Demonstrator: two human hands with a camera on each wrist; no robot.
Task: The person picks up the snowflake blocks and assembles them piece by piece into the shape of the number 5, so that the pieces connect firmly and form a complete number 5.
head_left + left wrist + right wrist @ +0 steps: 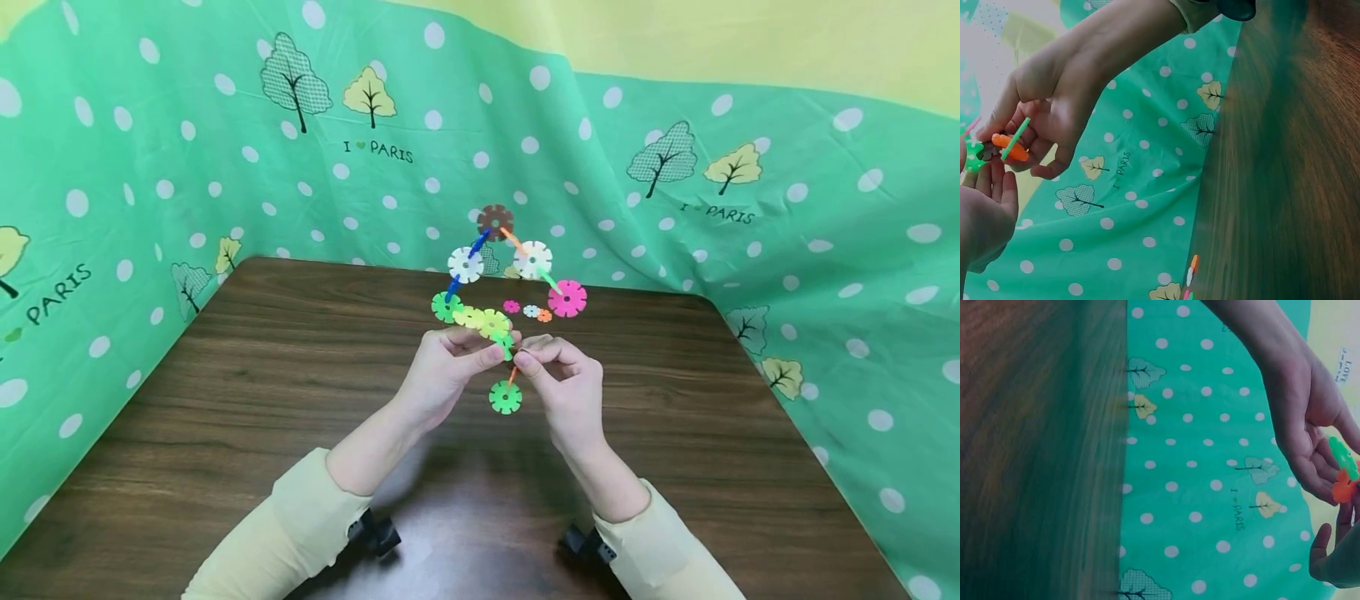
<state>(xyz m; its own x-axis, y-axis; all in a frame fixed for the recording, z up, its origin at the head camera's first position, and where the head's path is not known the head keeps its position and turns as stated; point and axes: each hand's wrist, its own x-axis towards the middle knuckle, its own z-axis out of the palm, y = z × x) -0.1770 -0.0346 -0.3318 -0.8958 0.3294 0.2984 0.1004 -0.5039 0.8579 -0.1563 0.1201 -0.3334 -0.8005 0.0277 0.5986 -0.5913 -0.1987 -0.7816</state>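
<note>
Notched plastic discs joined edge to edge form a bent chain in the head view, with a brown disc [496, 222] at its top and a pink disc [567, 298] at one end. My left hand [442, 371] pinches a green disc [505, 346] low in this chain. My right hand [573, 387] pinches a dark brown disc [988, 152] beside it. From that brown disc, an orange disc [1015, 149] and another green disc [506, 397] hang below the fingers. Fingertips hide the spot where the brown disc meets the chain.
Small loose discs in pink [512, 307], white [531, 312] and orange [544, 316] lie toward the back of the wooden table [300, 350]. A green dotted curtain [420, 192] hangs around the table's back and sides.
</note>
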